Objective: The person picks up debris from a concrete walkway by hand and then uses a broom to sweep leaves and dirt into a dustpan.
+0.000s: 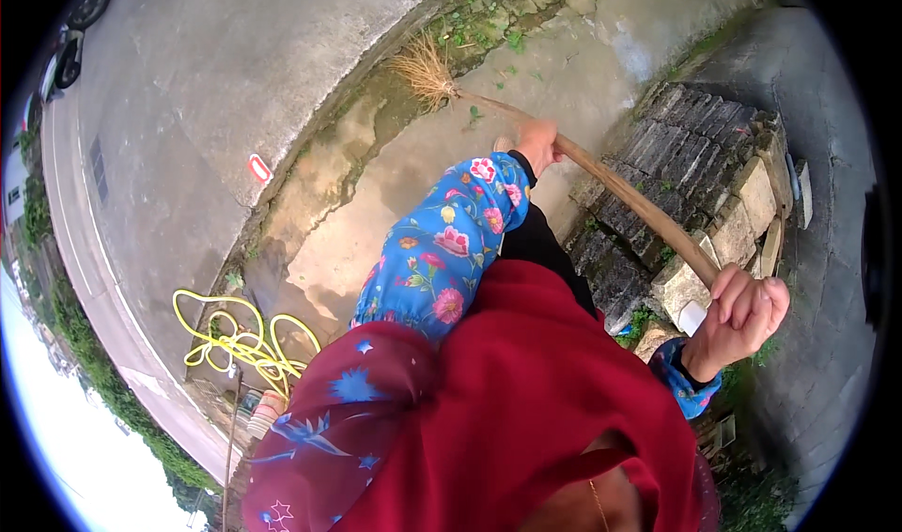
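Observation:
A broom with pale straw bristles [426,70] and a long wooden handle [631,194] stretches across the view, from the upper middle to the right. Partway along the handle, my left hand [539,145] is wrapped round the wood; a blue flowered sleeve [446,241] covers that forearm. My right hand [739,318] is closed at the handle's near end, its fingers curled. The bristles rest low over the wet, mossy ground beside a concrete edge. Part of a shoe [504,144] shows just behind my left hand.
Grey stone blocks [686,147] are stacked right of the handle. A raised concrete slab [254,72] lies left, bearing a red and white oblong marking [259,168]. Lower left are a coiled yellow hose [246,344], a bucket [267,412] and a thin pole [230,429].

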